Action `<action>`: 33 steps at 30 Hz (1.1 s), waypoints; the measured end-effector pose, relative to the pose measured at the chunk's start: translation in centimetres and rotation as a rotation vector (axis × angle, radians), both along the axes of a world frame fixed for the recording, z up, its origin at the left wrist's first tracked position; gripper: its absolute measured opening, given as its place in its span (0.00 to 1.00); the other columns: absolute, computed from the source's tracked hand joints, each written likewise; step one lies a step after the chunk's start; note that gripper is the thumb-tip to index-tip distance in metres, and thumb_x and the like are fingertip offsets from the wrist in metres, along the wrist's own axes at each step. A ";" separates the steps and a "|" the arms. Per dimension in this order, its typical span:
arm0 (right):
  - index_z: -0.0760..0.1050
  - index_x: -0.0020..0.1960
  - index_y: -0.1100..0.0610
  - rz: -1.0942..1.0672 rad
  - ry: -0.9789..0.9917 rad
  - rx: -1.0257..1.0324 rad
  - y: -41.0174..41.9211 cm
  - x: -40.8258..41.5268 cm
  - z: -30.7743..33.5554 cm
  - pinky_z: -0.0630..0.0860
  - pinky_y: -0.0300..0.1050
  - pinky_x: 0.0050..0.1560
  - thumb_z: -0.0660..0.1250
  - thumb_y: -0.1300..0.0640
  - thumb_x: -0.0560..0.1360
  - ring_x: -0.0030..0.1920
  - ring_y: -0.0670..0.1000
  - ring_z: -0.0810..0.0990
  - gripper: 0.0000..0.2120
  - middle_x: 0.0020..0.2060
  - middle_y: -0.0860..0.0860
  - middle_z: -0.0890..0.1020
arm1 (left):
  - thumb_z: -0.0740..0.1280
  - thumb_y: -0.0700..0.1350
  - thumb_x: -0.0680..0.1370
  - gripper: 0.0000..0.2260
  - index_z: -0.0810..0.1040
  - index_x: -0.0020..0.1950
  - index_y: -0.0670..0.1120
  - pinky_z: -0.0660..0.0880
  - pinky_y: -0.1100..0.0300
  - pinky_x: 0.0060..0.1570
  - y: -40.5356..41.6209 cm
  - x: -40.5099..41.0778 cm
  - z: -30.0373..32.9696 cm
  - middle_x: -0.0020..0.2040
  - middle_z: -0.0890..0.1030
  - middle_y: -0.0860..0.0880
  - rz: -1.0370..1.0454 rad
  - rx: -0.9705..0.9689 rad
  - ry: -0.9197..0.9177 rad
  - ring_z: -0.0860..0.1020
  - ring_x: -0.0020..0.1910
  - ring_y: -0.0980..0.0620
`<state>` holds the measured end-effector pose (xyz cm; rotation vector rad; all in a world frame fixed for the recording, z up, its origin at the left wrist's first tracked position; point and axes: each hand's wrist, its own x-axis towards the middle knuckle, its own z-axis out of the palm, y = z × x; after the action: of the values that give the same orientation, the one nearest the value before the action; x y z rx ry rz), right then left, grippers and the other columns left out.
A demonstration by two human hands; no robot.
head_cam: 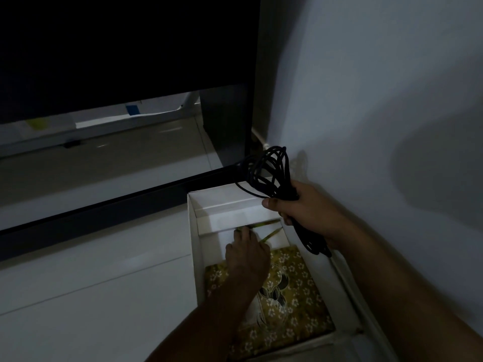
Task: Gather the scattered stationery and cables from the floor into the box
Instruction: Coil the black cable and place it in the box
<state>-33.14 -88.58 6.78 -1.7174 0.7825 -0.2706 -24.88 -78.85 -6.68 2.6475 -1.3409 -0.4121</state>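
The scene is dim and underexposed, with a cold bluish cast. The upper left is almost pure black, with no detail. The brightest patch falls on the inner far end of the white box (pixel 222 215), and a paler strip of floor (pixel 78 270) catches soft light. A broad, soft shadow lies on the wall (pixel 392 100) at right. The hands (pixel 248 257) and forearms are dark and slightly smeared by motion. Straight lines bow toward the frame edges from the wide lens. Fine detail is noisy and soft.
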 end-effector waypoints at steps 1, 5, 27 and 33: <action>0.76 0.48 0.51 0.001 0.000 -0.003 0.0 0.0 0.0 0.74 0.34 0.32 0.73 0.51 0.73 0.30 0.44 0.75 0.08 0.31 0.49 0.77 | 0.50 0.52 0.82 0.21 0.67 0.69 0.42 0.68 0.49 0.60 0.0 0.0 0.0 0.69 0.65 0.46 -0.010 0.003 -0.001 0.64 0.68 0.47; 0.76 0.48 0.50 -0.004 0.007 -0.008 -0.1 0.0 0.0 0.74 0.34 0.32 0.73 0.50 0.72 0.29 0.43 0.76 0.08 0.31 0.48 0.77 | 0.48 0.49 0.83 0.21 0.63 0.73 0.40 0.60 0.49 0.70 0.2 -0.2 -0.5 0.77 0.58 0.42 -0.087 0.031 -0.016 0.55 0.76 0.46; 0.75 0.48 0.51 0.019 0.005 0.004 0.0 -0.2 0.4 0.74 0.31 0.30 0.72 0.51 0.73 0.27 0.41 0.75 0.08 0.32 0.49 0.77 | 0.52 0.53 0.81 0.19 0.67 0.66 0.45 0.66 0.50 0.57 0.0 -0.3 -0.6 0.64 0.68 0.45 0.103 -0.041 -0.068 0.67 0.62 0.45; 0.75 0.51 0.52 0.081 0.059 -0.052 0.0 0.2 0.0 0.72 0.28 0.31 0.73 0.53 0.73 0.31 0.37 0.77 0.10 0.36 0.47 0.79 | 0.49 0.53 0.82 0.19 0.67 0.70 0.49 0.61 0.49 0.64 0.4 -0.2 -0.3 0.68 0.71 0.48 -0.142 -0.092 0.018 0.69 0.65 0.47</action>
<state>-32.98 -88.55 6.74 -1.8082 0.7525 -0.1864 -25.12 -78.42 -6.97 2.4780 -1.5102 -0.3808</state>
